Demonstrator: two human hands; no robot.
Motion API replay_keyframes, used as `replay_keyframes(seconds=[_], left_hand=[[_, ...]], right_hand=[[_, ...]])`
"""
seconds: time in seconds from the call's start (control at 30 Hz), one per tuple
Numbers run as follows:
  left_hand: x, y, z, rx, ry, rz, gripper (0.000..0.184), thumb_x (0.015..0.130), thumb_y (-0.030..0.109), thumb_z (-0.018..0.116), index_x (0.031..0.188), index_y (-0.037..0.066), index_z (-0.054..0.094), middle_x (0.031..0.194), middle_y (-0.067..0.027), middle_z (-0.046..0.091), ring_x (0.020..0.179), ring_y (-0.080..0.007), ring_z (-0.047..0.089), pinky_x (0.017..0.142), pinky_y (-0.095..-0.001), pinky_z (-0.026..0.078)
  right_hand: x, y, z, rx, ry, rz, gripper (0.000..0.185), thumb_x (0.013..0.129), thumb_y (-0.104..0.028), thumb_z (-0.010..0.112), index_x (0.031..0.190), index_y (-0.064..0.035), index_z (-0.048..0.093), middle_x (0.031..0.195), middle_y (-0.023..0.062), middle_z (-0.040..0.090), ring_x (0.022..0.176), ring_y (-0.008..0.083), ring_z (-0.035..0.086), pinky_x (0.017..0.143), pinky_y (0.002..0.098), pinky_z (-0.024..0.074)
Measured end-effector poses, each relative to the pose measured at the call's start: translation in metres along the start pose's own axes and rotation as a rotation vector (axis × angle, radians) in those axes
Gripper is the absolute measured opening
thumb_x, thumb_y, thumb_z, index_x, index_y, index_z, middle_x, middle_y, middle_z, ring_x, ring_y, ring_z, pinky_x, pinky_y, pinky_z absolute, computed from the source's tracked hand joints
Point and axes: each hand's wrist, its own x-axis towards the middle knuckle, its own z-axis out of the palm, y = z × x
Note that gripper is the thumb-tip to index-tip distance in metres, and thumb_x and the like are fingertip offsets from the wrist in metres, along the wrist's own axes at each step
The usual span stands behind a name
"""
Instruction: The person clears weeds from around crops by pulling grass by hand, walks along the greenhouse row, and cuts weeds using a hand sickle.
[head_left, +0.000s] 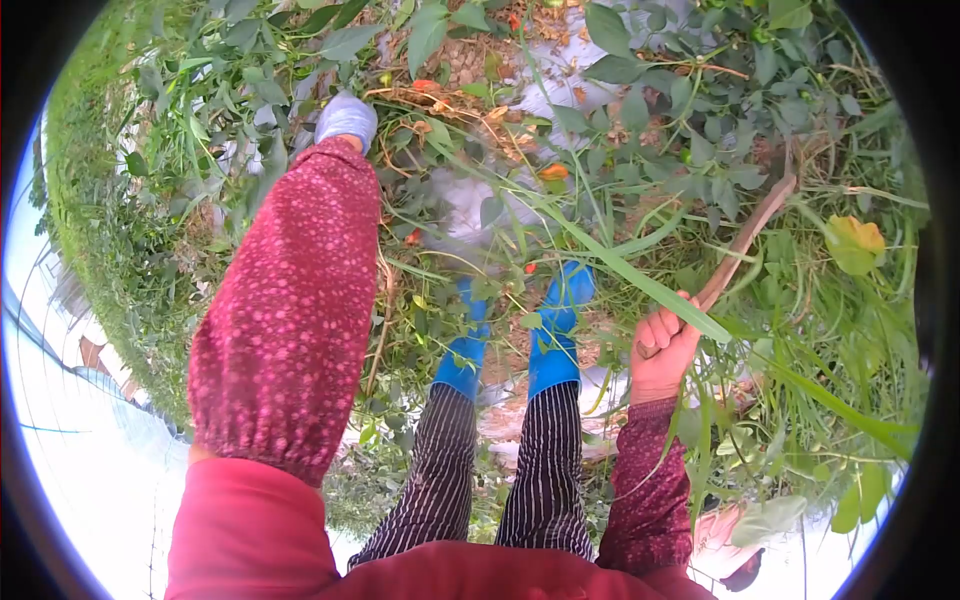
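Observation:
My right hand (665, 345), bare, is closed around a brown wooden handle (745, 245). The handle slants up and to the right, and its far end is lost among the leaves, so I cannot make out what tool it belongs to. Long green grass blades (640, 275) cross in front of it near my fingers. Reaching forward, my left hand (347, 120) wears a pale grey glove and is among leafy plants (345, 45) and dry stems. Its fingers are hidden from this angle. Red fruits (425, 86) show in the foliage beside it.
Blue boots (560, 310) stand on the ground below me, among weeds. Pale plastic sheeting (470, 205) shows between the plants. Tall grass (840, 330) grows thickly on the right, by a yellowing leaf (855, 245). An orange-red fruit (553, 172) is near the middle.

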Motion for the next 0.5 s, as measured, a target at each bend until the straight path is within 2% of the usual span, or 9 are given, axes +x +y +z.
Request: replay_keyframes(seconds=[0.03, 0.07, 0.17, 0.23, 0.3, 0.37, 0.43, 0.5], left_hand=[[0.002, -0.005, -0.008, -0.268, 0.087, -0.155, 0.035, 0.083, 0.022, 0.049, 0.111, 0.002, 0.057, 0.112, -0.0210, 0.056, 0.104, -0.0331, 0.055, 0.088, -0.0401, 0.043], [0.006, -0.014, -0.004, -0.242, 0.204, -0.059, 0.038, 0.083, 0.021, 0.049, 0.115, 0.001, 0.053, 0.110, -0.0218, 0.057, 0.102, -0.0340, 0.056, 0.088, -0.0400, 0.044], [-0.086, 0.016, -0.070, -0.633, 0.380, -0.050, 0.038, 0.081, 0.019, 0.051, 0.115, 0.001, 0.052, 0.108, -0.0230, 0.057, 0.098, -0.0352, 0.057, 0.083, -0.0393, 0.046], [-0.140, 0.027, -0.078, -0.871, 0.506, 0.127, 0.035, 0.080, 0.017, 0.053, 0.111, 0.001, 0.053, 0.100, -0.0233, 0.059, 0.089, -0.0362, 0.059, 0.076, -0.0387, 0.048], [-0.186, 0.029, -0.073, -0.749, 0.631, 0.427, 0.033, 0.077, 0.017, 0.057, 0.106, 0.000, 0.052, 0.087, -0.0207, 0.061, 0.078, -0.0371, 0.059, 0.068, -0.0393, 0.049], [-0.246, 0.037, -0.073, -0.797, 0.404, 0.558, 0.031, 0.074, 0.013, 0.055, 0.102, 0.001, 0.051, 0.075, -0.0187, 0.060, 0.069, -0.0378, 0.058, 0.062, -0.0419, 0.048], [-0.289, 0.039, -0.049, -0.558, 0.207, 0.623, 0.032, 0.070, 0.010, 0.054, 0.101, 0.002, 0.050, 0.071, -0.0192, 0.059, 0.066, -0.0375, 0.058, 0.059, -0.0432, 0.048], [-0.322, 0.030, -0.022, -0.559, 0.100, 0.598, 0.033, 0.068, 0.007, 0.052, 0.100, 0.004, 0.050, 0.068, -0.0197, 0.057, 0.062, -0.0358, 0.058, 0.056, -0.0432, 0.048]], right_hand=[[-0.008, -0.002, 0.002, -0.049, 0.039, -0.004, 0.018, 0.089, -0.028, 0.047, 0.085, -0.0108, 0.047, 0.050, -0.0058, 0.032, 0.037, 0.0057, 0.025, 0.032, 0.0218, 0.0215], [-0.017, -0.003, 0.004, -0.094, 0.078, -0.009, 0.018, 0.089, -0.028, 0.047, 0.084, -0.0107, 0.047, 0.050, -0.0058, 0.031, 0.037, 0.0058, 0.024, 0.033, 0.0221, 0.0216], [-0.047, -0.005, 0.011, -0.203, 0.163, -0.032, 0.016, 0.088, -0.026, 0.047, 0.082, -0.0108, 0.045, 0.051, -0.0055, 0.028, 0.038, 0.0062, 0.023, 0.034, 0.0232, 0.0206], [-0.063, -0.006, 0.004, -0.257, 0.160, -0.044, 0.015, 0.088, -0.025, 0.046, 0.083, -0.0107, 0.045, 0.052, -0.0054, 0.028, 0.039, 0.0063, 0.024, 0.034, 0.0235, 0.0201], [-0.077, -0.006, -0.002, -0.245, 0.168, -0.010, 0.016, 0.090, -0.027, 0.045, 0.088, -0.0120, 0.044, 0.053, -0.0058, 0.030, 0.039, 0.0055, 0.023, 0.034, 0.0215, 0.0211], [-0.091, -0.007, -0.008, -0.240, 0.197, 0.031, 0.016, 0.090, -0.028, 0.044, 0.088, -0.0120, 0.044, 0.053, -0.0058, 0.030, 0.039, 0.0057, 0.023, 0.034, 0.0216, 0.0210], [-0.103, -0.007, -0.007, -0.251, 0.207, 0.022, 0.015, 0.090, -0.027, 0.044, 0.088, -0.0117, 0.044, 0.053, -0.0055, 0.029, 0.038, 0.0060, 0.022, 0.033, 0.0219, 0.0202], [-0.117, -0.010, -0.011, -0.272, 0.195, 0.020, 0.016, 0.090, -0.027, 0.045, 0.087, -0.0114, 0.044, 0.052, -0.0054, 0.029, 0.038, 0.0061, 0.022, 0.033, 0.0221, 0.0196]])
